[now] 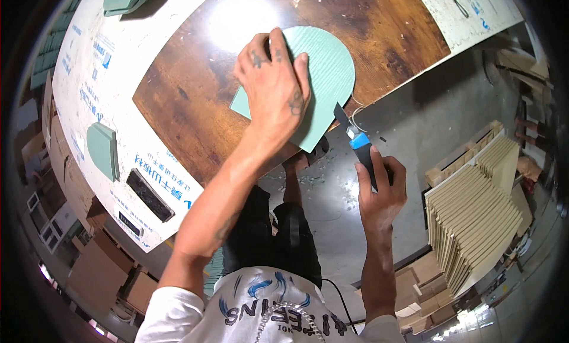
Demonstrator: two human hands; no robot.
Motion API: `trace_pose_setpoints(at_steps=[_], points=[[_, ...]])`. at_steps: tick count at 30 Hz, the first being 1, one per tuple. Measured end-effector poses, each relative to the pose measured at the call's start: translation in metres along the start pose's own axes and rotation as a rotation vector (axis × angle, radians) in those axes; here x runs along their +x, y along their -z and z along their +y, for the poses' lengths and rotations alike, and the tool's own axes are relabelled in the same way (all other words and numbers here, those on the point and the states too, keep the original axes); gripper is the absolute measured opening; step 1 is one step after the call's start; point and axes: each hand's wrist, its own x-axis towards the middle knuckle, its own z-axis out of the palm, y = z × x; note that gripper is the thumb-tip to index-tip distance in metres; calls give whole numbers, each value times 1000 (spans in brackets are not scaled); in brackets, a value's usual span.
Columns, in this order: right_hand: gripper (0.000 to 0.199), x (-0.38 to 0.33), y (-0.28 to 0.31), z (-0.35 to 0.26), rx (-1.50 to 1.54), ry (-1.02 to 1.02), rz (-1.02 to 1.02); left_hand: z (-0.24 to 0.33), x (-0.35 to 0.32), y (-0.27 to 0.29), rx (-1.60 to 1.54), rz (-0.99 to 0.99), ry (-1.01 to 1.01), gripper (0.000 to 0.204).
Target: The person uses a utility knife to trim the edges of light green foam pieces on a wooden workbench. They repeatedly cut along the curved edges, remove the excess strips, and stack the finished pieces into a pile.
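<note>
Left hand [269, 88] rests over a pale green arch-shaped panel [329, 61], thumb and forefinger apart from each other; cannot tell whether the other fingers close on its hidden left edge. Panel lies on the brown wood-grain board [184, 100], near the table edge on the person's side, rounded end pointing away and to the right, near corner overhanging the board. Its upper face shows fine parallel lines. Right hand [382, 192] is clamped on the black handle of a utility knife [360, 143] with a blue collar; dark blade points up and left, just beside the panel's right edge, contact not certain. A thin pale curled strip [357, 114] lies next to the blade. Board sits on a white table [74, 58] bearing blue print. Left side of table: small stack of green panels [104, 150], black rectangular object [150, 195] near it. Another green stack [127, 0] at the far left. Right of the person: long row of tan panels [474, 207], standing close together above the grey floor [332, 242].
</note>
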Motion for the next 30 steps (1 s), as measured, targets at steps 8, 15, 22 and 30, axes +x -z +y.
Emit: trace_pose_setpoints(at_steps=[8,15,22,30], points=[[45,36,-6,15,-33,37,63,7,-4,-1,39,-45,56,52],[44,52,-11,18,-27,83,66,0,-5,-1,38,-43,-1,52],[36,108,-20,21,38,126,66,-1,-6,-4,24,-3,-44,58],[44,120,-3,52,87,207,-27,-6,19,-3,-130,-96,-210,45]])
